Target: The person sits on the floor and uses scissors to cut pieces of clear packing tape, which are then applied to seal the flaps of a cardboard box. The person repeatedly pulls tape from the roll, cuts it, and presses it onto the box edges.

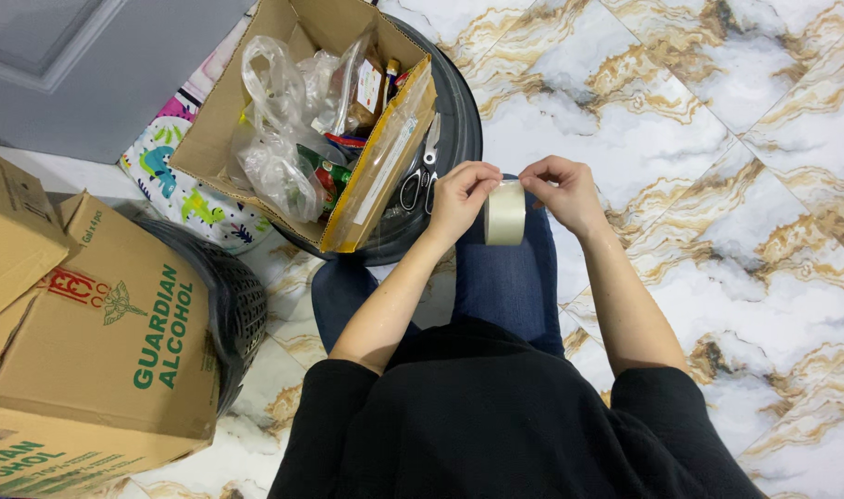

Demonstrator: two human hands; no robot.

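The person sits low over a marbled tile floor [718, 139], black sleeves and blue-jeaned knees nearest the camera. Both hands meet above the right knee on 1 roll of clear packing tape [505, 214], held on edge. The left hand [461, 196] curls over the roll's left rim, thumb and fingers pinching it. The right hand [562, 189] pinches at the top of the roll with thumb and forefinger, the other fingers folded, as if picking at the tape's end; whether a free end is lifted cannot be told.

Just beyond the left hand, a pair of scissors [422, 176] lies on the edge of a dark round tub [464, 129]. An open cardboard box [302, 111] rests tilted on that tub, holding clear plastic bags [274, 120] and small packets, with a flat yellowish package [385, 166] standing along its near wall. At the floor's left edge stand 2 printed cartons [98, 351] beside a black mesh basket [232, 305], with a patterned cloth [177, 185] behind.

A likely trouble is that clear tape splits or sticks back to itself if the end is peeled at an angle. The tilted box might also slide off the tub if nudged.
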